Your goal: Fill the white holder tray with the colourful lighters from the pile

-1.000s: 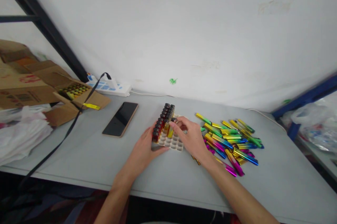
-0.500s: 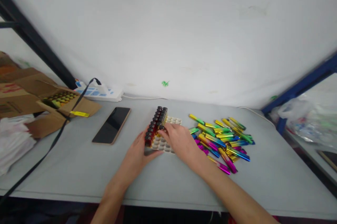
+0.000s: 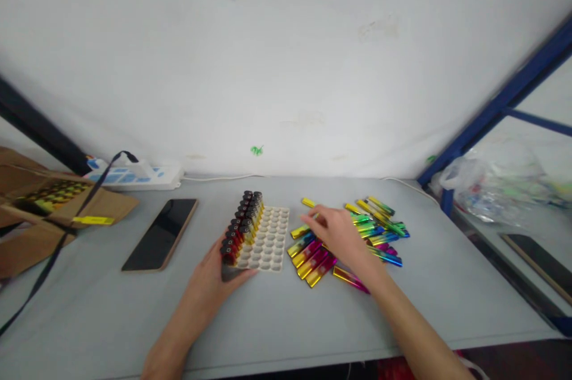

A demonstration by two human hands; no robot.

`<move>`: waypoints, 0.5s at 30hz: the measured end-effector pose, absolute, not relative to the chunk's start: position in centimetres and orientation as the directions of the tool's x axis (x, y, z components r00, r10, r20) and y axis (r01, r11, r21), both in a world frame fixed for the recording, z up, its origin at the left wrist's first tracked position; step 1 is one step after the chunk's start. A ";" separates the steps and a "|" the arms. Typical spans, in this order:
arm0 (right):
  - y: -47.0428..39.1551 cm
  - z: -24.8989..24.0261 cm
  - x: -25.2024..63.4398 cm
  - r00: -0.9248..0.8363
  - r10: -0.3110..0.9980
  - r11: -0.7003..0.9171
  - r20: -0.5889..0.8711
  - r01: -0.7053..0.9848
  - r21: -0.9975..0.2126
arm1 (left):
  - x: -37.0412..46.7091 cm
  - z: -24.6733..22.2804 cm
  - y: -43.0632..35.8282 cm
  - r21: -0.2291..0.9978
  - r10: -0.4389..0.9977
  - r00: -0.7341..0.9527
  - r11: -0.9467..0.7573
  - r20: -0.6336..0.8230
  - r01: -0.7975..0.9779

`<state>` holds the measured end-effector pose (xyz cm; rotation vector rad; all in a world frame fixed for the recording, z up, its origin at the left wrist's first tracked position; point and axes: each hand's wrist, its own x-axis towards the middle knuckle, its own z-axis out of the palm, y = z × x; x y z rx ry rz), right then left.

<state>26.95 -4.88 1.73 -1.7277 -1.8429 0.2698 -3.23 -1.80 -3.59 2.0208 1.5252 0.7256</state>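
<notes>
Hands: apart — left hand (image 3: 209, 279) clamped on the holed tray (image 3: 263, 249) with its upright black-capped tubes (image 3: 243, 222); right hand (image 3: 337, 234), formerly at the tray, now over the shiny tubes (image 3: 313, 261). Phone (image 3: 161, 234): left, on desk (image 3: 250, 320).

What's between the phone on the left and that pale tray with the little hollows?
The head view shows the left hand at the near-left side of the tray, and bare gray tabletop from there to the phone.

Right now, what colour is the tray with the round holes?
The tray is off-white; it shows best in the head view.
</notes>
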 end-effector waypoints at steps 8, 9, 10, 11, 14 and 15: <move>-4.7 2.6 41.3 0.174 0.981 -0.142 0.081 0.943 -0.302 | -3.3 -3.7 -1.8 0.648 0.974 0.213 -0.214 0.081 0.731; -4.6 2.4 41.8 0.151 0.988 -0.134 0.041 0.952 -0.277 | -3.2 -3.6 -1.8 0.647 0.973 0.214 -0.214 0.080 0.732; -4.5 2.3 42.0 0.126 0.992 -0.119 0.008 0.958 -0.262 | -3.2 -3.6 -1.8 0.647 0.973 0.217 -0.216 0.080 0.732; -4.4 2.1 42.1 0.102 0.995 -0.104 -0.019 0.961 -0.255 | -3.2 -3.5 -1.8 0.647 0.972 0.220 -0.218 0.080 0.731; -3.8 1.7 42.2 0.055 0.995 -0.073 -0.080 0.966 -0.247 | -3.2 -3.5 -1.8 0.654 0.971 0.228 -0.222 0.077 0.723; -3.6 1.6 42.2 0.040 0.995 -0.060 -0.086 0.969 -0.241 | -3.2 -3.5 -1.8 0.658 0.971 0.229 -0.221 0.075 0.720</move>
